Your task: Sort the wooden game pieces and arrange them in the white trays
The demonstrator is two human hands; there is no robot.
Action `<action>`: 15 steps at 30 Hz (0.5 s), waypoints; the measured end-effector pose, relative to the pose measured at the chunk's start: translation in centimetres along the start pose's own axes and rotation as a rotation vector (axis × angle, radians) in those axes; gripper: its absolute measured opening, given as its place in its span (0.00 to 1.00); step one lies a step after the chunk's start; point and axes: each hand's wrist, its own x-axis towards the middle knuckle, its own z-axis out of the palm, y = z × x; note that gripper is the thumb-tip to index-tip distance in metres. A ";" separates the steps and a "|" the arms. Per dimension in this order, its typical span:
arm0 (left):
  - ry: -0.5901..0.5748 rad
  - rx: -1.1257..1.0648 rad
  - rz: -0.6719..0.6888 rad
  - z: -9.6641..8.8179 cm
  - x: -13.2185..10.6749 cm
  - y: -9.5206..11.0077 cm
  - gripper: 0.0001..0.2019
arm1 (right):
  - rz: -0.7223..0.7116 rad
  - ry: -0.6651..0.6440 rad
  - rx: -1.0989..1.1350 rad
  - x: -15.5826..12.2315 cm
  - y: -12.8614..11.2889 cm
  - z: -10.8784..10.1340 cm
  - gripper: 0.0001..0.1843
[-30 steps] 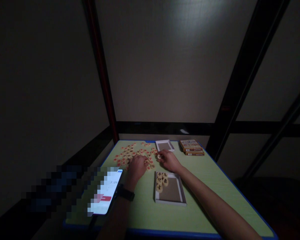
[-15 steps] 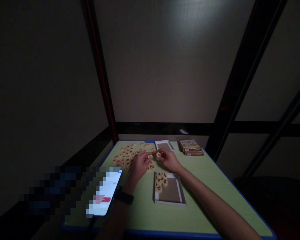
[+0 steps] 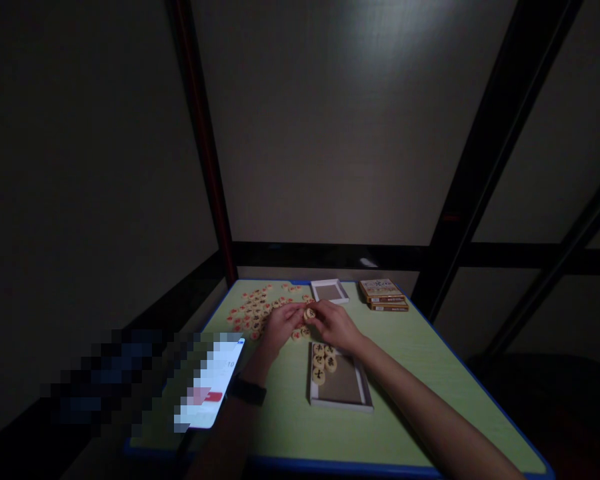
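My left hand (image 3: 280,327) and my right hand (image 3: 334,325) meet above the green table (image 3: 410,373), their fingertips pinched together around round pale game pieces (image 3: 309,313) with dark marks. A spread of several such round pieces (image 3: 254,309), marked red or black, lies on the table to the left of the hands. Just below the hands sits a shallow white box tray (image 3: 341,396) with several black-marked pieces (image 3: 323,362) in its top left corner. A dark band is on my left wrist.
A second, smaller white tray (image 3: 329,291) lies at the table's far edge. A stack of yellow-brown game boxes (image 3: 383,295) sits at the far right. A lit phone (image 3: 213,389) stands at the near left. Dark frame posts rise behind the table.
My left hand lifted from the spread of pieces with a piece and moved right to meet my right hand; both hands now pinch pieces together above the tray.
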 end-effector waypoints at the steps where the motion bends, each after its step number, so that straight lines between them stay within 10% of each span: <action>1: -0.008 -0.007 -0.002 0.0 0.0 0.0 0.19 | -0.006 -0.015 -0.020 0.0 -0.2 -0.2 0.11; 15: 0.026 -0.070 -0.048 -0.1 0.0 -0.3 0.19 | -0.007 0.016 -0.085 -0.2 -0.2 0.0 0.09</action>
